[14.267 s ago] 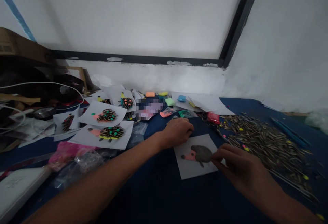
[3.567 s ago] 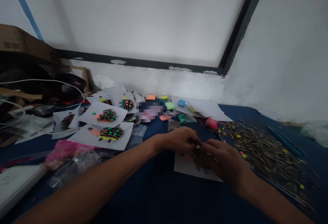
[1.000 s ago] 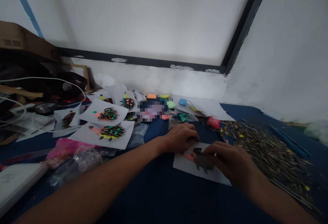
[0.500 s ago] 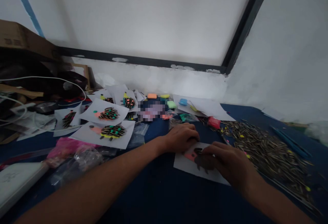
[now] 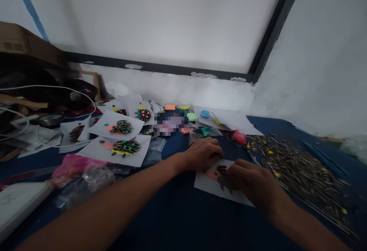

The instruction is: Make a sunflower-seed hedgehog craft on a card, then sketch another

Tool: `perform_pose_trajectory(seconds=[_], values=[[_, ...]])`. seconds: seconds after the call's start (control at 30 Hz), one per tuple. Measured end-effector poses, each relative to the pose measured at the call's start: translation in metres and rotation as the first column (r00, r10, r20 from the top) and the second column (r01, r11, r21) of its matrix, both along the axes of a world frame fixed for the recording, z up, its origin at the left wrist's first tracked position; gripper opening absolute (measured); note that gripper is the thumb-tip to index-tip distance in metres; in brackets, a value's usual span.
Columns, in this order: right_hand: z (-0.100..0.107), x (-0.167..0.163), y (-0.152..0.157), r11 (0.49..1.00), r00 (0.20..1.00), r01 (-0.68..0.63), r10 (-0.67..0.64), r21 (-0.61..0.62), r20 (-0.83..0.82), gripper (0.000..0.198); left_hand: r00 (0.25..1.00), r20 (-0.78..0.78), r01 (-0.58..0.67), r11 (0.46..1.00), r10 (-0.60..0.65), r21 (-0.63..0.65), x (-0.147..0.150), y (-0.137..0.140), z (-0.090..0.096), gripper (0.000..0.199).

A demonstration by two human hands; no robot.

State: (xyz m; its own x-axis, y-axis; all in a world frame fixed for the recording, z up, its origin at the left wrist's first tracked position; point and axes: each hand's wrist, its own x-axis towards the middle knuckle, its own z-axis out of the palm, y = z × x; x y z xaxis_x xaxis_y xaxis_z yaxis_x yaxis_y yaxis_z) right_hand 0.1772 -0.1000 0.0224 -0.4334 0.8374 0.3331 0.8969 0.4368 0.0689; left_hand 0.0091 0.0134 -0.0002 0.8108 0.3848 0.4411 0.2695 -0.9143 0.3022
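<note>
Near the middle of the dark blue worktop point(image 5: 172, 220), you work over a small white paper sheet point(image 5: 206, 188) that could swivel, as your left hand point(image 5: 203, 153) curls over only its far-left corner; whether it grips or merely rests, this angle cannot tell. Your right hand point(image 5: 250, 184), fingertips bunched above the paper's grey-and-pink clay-like animal shape point(image 5: 212, 175), may smear it by pressing too hard; any seed in the pinch is hidden. A crooked push might dislodge the slim dark seeds point(image 5: 221, 168) atop the shape.

Around you, a broad heap of striped seeds point(image 5: 304, 170) spreads toward the worktop's right edge, where your right arm point(image 5: 311, 224) could scatter it. Your knuckles block the shape's rear. White paper sheets point(image 5: 91, 153) bearing seed-covered animals crowd the left side, behind a crumpled pink plastic bag point(image 5: 76, 165); a red packet point(image 5: 239, 137) sits toward the far edge.
</note>
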Motion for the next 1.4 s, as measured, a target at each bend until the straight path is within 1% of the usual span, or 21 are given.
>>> perform_pose_trajectory(seconds=[0.13,0.3,0.37,0.43,0.47,0.5,0.53,0.57,0.6,0.67,0.73,0.77,0.93,1.03,1.1,1.2,1.23,1.3,1.37,1.4], values=[[-0.002,0.000,0.002,0.999,0.999,-0.035,0.034,0.012,0.036,0.029,1.000,-0.013,-0.005,1.000,0.005,-0.008,0.001,0.000,0.000,0.016],[-0.003,0.004,-0.001,1.000,0.995,0.015,-0.018,0.027,0.103,0.021,0.999,0.030,0.011,1.000,-0.011,0.001,0.000,0.001,-0.003,0.016],[0.002,0.009,-0.001,0.997,0.995,0.057,-0.061,0.055,0.079,0.024,0.999,0.031,0.016,1.000,-0.016,0.000,0.000,0.001,-0.003,0.015],[0.009,0.018,0.001,0.987,0.992,0.124,-0.126,0.100,0.015,0.028,1.000,0.023,0.011,1.000,-0.011,-0.004,0.000,0.000,-0.001,0.015],[0.013,0.024,0.002,0.984,0.989,0.148,-0.148,0.096,-0.011,0.028,1.000,0.018,0.009,1.000,-0.009,-0.008,0.000,0.000,0.000,0.015],[0.018,0.031,0.004,0.976,0.982,0.188,-0.187,0.107,-0.020,0.026,1.000,0.014,0.009,1.000,-0.009,-0.010,0.000,0.000,0.001,0.015],[0.022,0.039,0.006,0.953,0.966,0.257,-0.255,0.161,-0.028,0.025,1.000,0.010,0.011,1.000,-0.011,-0.012,0.000,-0.001,0.001,0.016],[0.026,0.047,0.008,0.936,0.951,0.307,-0.310,0.173,-0.008,0.024,1.000,0.008,0.014,1.000,-0.014,-0.013,0.000,-0.001,0.001,0.016],[0.028,0.055,0.009,0.924,0.936,0.344,-0.351,0.166,0.012,0.023,1.000,0.005,0.017,1.000,-0.017,-0.013,0.000,-0.001,0.001,0.016],[0.031,0.069,0.013,0.898,0.897,0.431,-0.437,0.085,0.061,0.024,1.000,-0.001,0.022,1.000,-0.022,-0.014,-0.001,-0.001,0.001,0.016],[0.029,0.080,0.016,0.876,0.874,0.482,-0.478,-0.030,0.088,0.028,1.000,0.000,0.023,1.000,-0.023,-0.018,-0.001,-0.001,0.001,0.016],[0.027,0.084,0.018,0.871,0.872,0.487,-0.480,-0.064,0.095,0.028,1.000,-0.001,0.023,1.000,-0.023,-0.021,-0.001,-0.001,0.001,0.016],[0.015,0.093,0.025,0.861,0.868,0.495,-0.484,-0.115,0.110,0.019,1.000,-0.009,0.017,1.000,-0.017,-0.026,-0.001,-0.002,0.003,0.017],[0.015,0.090,0.026,0.863,0.873,0.486,-0.474,-0.135,0.115,0.019,1.000,-0.004,0.019,0.999,-0.019,-0.029,-0.001,-0.002,0.003,0.017],[0.017,0.087,0.026,0.873,0.878,0.477,-0.468,-0.104,0.101,0.019,1.000,0.000,0.024,0.999,-0.024,-0.028,-0.001,-0.001,0.002,0.016],[0.024,0.079,0.023,0.893,0.894,0.448,-0.449,-0.031,-0.013,0.019,1.000,0.003,0.023,0.999,-0.023,-0.023,-0.001,-0.001,0.002,0.016],[0.025,0.075,0.021,0.907,0.905,0.420,-0.420,-0.018,-0.073,0.019,1.000,0.003,0.024,1.000,-0.024,-0.021,-0.001,-0.001,0.002,0.016],[0.028,0.065,0.017,0.949,0.928,0.311,-0.315,-0.054,-0.197,0.022,1.000,0.000,0.023,1.000,-0.023,-0.017,-0.001,-0.001,0.002,0.016],[0.030,0.052,0.012,0.980,0.925,0.174,-0.196,-0.095,-0.327,0.024,1.000,-0.004,0.015,1.000,-0.015,-0.014,0.000,-0.001,0.002,0.016],[0.030,0.045,0.009,0.987,0.914,0.119,-0.150,-0.104,-0.378,0.025,1.000,-0.004,0.010,1.000,-0.010,-0.013,0.000,-0.001,0.001,0.016]])
